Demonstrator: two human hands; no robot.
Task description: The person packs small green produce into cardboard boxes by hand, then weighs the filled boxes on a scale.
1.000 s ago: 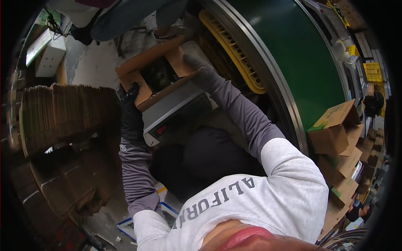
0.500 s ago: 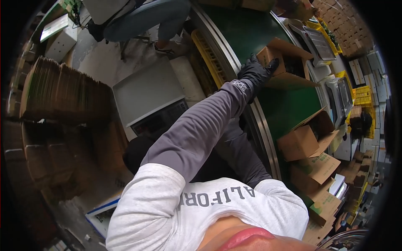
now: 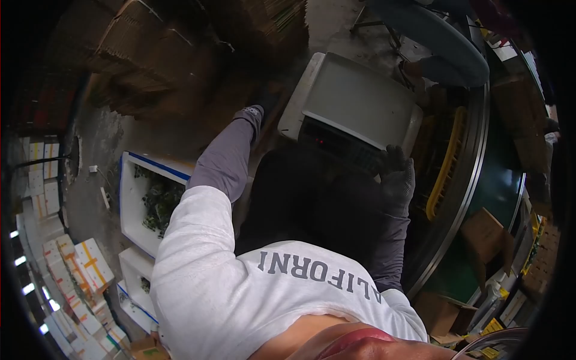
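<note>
My left hand (image 3: 271, 102), in a dark glove below a grey sleeve, reaches forward into shadow beside the stacked flat cardboard (image 3: 141, 57). Its fingers are too dark to make out, and so is anything they may touch. On the right, my right hand (image 3: 397, 174) wears a dark glove and has its fingers apart with nothing in them. It is by the near right corner of a weighing scale (image 3: 366, 96). The scale has a grey flat platform, and small red lights glow on its dark display panel (image 3: 327, 142). Nothing lies on the platform.
A white foam box (image 3: 137, 231) with a blue rim holds green leafy produce at my left. To the right runs a green conveyor (image 3: 495, 186) with open cartons (image 3: 483, 234). A yellow crate (image 3: 447, 168) stands beside it. Another person's leg (image 3: 447, 45) is beyond the scale.
My view has swung left. My left hand has let go of the open carton on the conveyor and moved left toward the cardboard stack. My right hand now shows beside the scale.
</note>
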